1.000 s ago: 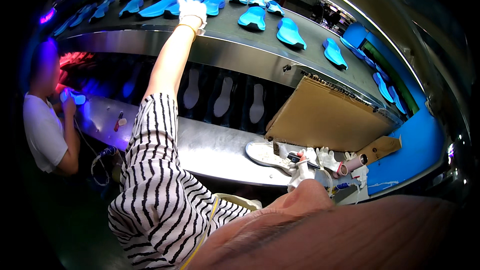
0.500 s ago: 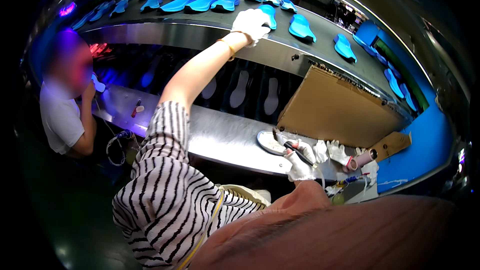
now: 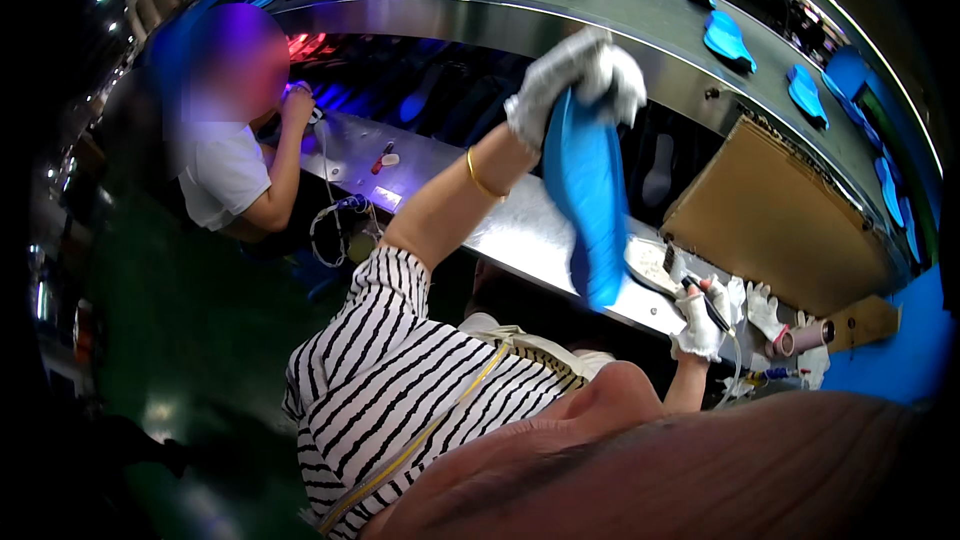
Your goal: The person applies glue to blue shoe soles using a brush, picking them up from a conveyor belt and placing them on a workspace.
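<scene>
My left hand (image 3: 580, 85), in a white glove with bare fingertips hidden from view, is closed on one end of a blue shoe insole (image 3: 585, 200). The insole hangs lengthwise from it, in front of the metal bench and slightly blurred. At the bench's front edge, my right hand (image 3: 698, 332) wears a white glove with bare fingertips. It grips a black pen-shaped tool (image 3: 715, 312) that has a pale hose. Beside the tool lies a round shallow dish (image 3: 650, 268) with whitish material in it; a small dark brush-like piece rests at its rim.
Several blue insoles (image 3: 727, 37) lie on the dark conveyor belt (image 3: 640, 10) across the back. A cardboard sheet (image 3: 790, 205) leans on the bench (image 3: 520, 230). Loose white gloves (image 3: 765, 312) and a pinkish roll (image 3: 805, 337) sit right. A person (image 3: 225, 170) works at left; another stands beyond the belt.
My left hand has lifted the insole off the belt and drawn it nearer, down over the bench. My right hand keeps the tool by the dish. The view has shifted left.
</scene>
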`<state>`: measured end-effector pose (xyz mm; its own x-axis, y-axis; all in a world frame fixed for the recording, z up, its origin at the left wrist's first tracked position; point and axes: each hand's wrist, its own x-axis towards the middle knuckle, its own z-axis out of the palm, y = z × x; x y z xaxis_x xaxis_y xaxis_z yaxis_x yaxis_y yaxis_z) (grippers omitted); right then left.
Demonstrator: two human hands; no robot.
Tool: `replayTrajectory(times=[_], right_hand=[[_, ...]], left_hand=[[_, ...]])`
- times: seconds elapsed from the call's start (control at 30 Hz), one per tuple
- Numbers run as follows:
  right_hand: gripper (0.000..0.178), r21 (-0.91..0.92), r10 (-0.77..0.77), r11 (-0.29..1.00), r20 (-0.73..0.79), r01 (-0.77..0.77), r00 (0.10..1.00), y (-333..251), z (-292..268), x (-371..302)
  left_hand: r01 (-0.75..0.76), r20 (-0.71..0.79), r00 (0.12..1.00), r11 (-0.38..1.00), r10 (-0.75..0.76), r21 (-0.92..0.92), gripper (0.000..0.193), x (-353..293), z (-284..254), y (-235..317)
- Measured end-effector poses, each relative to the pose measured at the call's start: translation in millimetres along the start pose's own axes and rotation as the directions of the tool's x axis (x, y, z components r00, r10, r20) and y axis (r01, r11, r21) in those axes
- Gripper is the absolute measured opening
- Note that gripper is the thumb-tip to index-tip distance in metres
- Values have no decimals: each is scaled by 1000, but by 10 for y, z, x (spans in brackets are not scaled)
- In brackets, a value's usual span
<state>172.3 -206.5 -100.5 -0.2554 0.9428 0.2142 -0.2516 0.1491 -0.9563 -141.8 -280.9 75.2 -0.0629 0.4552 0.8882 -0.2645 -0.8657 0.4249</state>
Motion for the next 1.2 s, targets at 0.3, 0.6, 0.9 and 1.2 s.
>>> replayTrajectory(times=[0.3, 0.6, 0.9, 1.2], right_hand=[[16, -166, 50, 985, 90, -35, 995, -145, 156, -143], [19, -116, -93, 986, 220, 120, 971, -157, 713, 34], [25, -150, -128, 973, 291, 178, 948, -124, 909, -106], [24, -187, -155, 953, 379, 240, 912, -140, 803, -239]], left_hand=[[454, 103, 456, 131, -884, -881, 82, -1822, 290, -462], [355, -165, 438, 339, -883, -871, 81, -1838, 748, -845], [390, -346, 397, 497, -850, -775, 72, -1946, 778, -1099], [522, -340, 302, 453, -891, -723, 79, -1829, 697, -981]])
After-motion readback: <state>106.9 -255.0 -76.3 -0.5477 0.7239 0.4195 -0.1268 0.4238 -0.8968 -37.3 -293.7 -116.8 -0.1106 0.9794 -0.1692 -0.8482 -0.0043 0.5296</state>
